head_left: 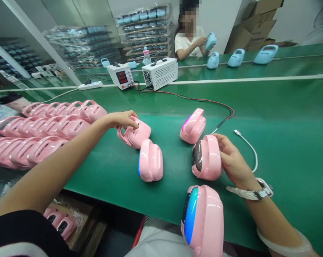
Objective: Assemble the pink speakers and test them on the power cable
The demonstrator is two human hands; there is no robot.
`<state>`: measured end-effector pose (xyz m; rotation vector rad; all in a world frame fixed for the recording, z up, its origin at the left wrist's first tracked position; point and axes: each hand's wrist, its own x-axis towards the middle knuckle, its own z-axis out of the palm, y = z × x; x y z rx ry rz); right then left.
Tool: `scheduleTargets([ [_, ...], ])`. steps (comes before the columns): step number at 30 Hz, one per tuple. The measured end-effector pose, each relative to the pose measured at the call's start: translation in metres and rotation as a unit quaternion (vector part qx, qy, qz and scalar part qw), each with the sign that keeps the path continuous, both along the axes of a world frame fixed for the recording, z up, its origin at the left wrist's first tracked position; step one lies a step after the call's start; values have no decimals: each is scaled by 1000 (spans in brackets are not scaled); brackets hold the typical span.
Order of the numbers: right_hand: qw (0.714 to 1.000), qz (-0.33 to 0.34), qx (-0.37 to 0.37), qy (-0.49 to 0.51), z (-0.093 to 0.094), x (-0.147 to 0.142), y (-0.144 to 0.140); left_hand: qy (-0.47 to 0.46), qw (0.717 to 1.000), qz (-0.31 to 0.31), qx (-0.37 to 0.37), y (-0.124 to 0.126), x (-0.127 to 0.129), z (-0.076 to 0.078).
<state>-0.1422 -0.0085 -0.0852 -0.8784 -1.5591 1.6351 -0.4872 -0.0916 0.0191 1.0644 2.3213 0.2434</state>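
My left hand [125,120] reaches across the table and grips a pink device with a carry handle [141,134], which lies tilted. Close in front of it stands another pink device [154,162] with a blue-lit front. My right hand [232,160] is closed on the back of a pink device [211,157] whose dark front panel is unlit; its fingertips are partly hidden behind the shell. A thin white lead from the red and black cable ends by these fingers. Behind stands a pink device [195,126] glowing purple, and nearest me one [209,221] glowing blue.
Rows of pink devices [72,126] fill the table's left side. A loose white cable [253,150] lies at right. Two white power supply boxes [161,73] stand at the back, a red and black cable [204,100] trailing forward. Across the table, a person [190,43] handles a blue device.
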Motion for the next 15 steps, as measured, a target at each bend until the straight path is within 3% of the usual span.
scheduleTargets([
  [5,1000,2,-17,5,-1,0,0,61,998,-11,-1,6,2,-4],
  [10,1000,9,-25,-4,0,2,5,45,999,-22,-10,3,4,-1],
  [13,998,38,-37,-38,12,11,7,25,999,-45,-15,-1,6,6],
  [15,999,10,-31,-41,23,26,3,24,997,-64,-18,-4,9,9],
])
